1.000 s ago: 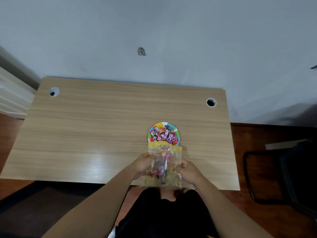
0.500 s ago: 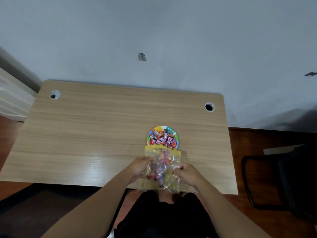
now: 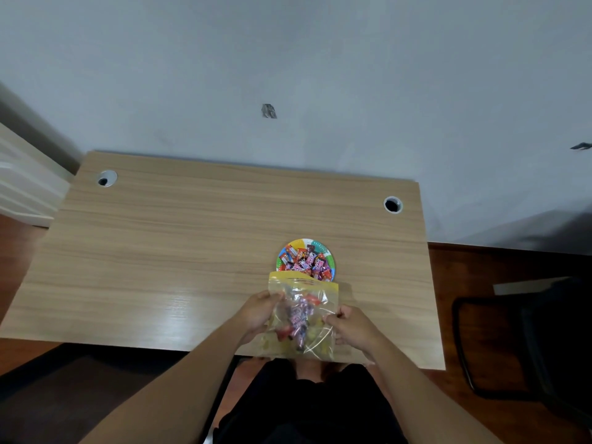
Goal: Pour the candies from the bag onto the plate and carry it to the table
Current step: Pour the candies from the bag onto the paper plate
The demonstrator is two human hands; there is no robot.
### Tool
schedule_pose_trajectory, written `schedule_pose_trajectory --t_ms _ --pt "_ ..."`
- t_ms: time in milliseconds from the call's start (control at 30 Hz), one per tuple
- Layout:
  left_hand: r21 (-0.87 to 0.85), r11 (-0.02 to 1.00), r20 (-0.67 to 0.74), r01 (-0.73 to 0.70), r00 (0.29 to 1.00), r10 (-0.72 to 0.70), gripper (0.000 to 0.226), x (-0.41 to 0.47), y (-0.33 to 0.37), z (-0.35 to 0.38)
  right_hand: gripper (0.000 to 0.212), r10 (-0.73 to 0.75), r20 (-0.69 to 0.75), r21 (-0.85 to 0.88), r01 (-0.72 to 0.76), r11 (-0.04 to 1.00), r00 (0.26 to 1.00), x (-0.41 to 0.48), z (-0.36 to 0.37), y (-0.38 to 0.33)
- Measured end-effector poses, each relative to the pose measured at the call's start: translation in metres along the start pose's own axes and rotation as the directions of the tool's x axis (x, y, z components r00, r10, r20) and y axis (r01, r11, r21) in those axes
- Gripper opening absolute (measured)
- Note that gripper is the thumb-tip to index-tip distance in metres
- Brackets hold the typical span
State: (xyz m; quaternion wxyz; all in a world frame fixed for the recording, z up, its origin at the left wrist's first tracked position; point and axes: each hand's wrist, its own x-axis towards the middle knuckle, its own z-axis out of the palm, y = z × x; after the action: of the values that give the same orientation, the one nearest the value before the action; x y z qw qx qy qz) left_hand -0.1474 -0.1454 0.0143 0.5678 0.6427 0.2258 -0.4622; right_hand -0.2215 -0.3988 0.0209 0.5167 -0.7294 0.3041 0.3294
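A clear zip bag with a yellow top strip holds several wrapped candies. My left hand grips its left side and my right hand grips its right side, above the near edge of the wooden table. The bag's yellow mouth points away from me, right at the near rim of a small multicoloured plate. Several red, pink and purple candies lie heaped on the plate. The bag hides the plate's near edge.
Two round cable holes sit at the table's far corners. A grey wall rises behind the table. A black chair stands on the wooden floor to the right. My dark-clothed lap is under the near table edge.
The view has tilted so table and plate sit lower in the frame. Both hands keep their hold on the bag, and the candies inside have shifted slightly.
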Motion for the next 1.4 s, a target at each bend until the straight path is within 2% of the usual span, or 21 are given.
schedule_pose_trajectory --t_ms 133,300,400,533,600,700,833,1000,1167,1267,1400 --pt "-0.042 0.999 -0.009 -0.035 0.999 0.035 0.033 -0.003 0.003 -0.004 0.028 -0.018 -0.012 0.002 0.018 1.0 1.0 0.0 -0.002 -0.001" --pt "-0.135 0.971 0.0 -0.195 0.98 0.197 0.028 -0.016 0.023 -0.007 0.012 -0.062 -0.05 0.105 0.067 0.992 0.997 0.001 -0.009 -0.009" --pt "-0.151 0.951 -0.008 -0.27 0.962 0.272 0.028 -0.019 0.037 -0.014 0.015 -0.093 -0.077 0.157 0.105 0.982 0.993 0.004 -0.017 -0.017" --pt "-0.186 0.923 0.003 -0.336 0.939 0.343 0.016 -0.027 0.058 -0.019 0.018 -0.125 -0.086 0.217 0.141 0.966 0.988 0.005 -0.026 -0.03" --pt "-0.183 0.907 -0.018 -0.38 0.923 0.384 0.013 -0.029 0.068 -0.021 0.021 -0.182 -0.109 0.178 0.199 0.964 0.977 0.005 -0.032 -0.036" --pt "-0.163 0.881 -0.057 -0.444 0.896 0.441 0.009 -0.031 0.083 -0.026 0.034 -0.287 -0.163 0.004 0.291 0.957 0.944 0.003 -0.044 -0.046" --pt "-0.102 0.855 -0.051 -0.509 0.861 0.506 0.004 -0.037 0.097 -0.031 0.027 -0.364 -0.194 -0.062 0.359 0.931 0.911 -0.008 -0.051 -0.062" --pt "-0.064 0.802 -0.022 -0.594 0.804 0.594 0.008 -0.044 0.107 -0.033 0.031 -0.452 -0.106 0.043 0.459 0.888 0.885 -0.03 -0.054 -0.095" --pt "-0.051 0.77 -0.088 -0.636 0.771 0.631 0.012 -0.051 0.115 -0.039 0.019 -0.452 -0.191 0.13 0.479 0.868 0.871 -0.036 -0.063 -0.123" --pt "-0.101 0.753 -0.167 -0.65 0.758 0.631 0.025 -0.05 0.119 -0.042 0.022 -0.438 -0.199 0.063 0.457 0.887 0.877 -0.036 -0.068 -0.129" --pt "-0.059 0.745 -0.208 -0.665 0.738 0.642 0.02 -0.053 0.123 -0.043 0.018 -0.442 -0.114 0.068 0.451 0.89 0.89 -0.044 -0.068 -0.138"
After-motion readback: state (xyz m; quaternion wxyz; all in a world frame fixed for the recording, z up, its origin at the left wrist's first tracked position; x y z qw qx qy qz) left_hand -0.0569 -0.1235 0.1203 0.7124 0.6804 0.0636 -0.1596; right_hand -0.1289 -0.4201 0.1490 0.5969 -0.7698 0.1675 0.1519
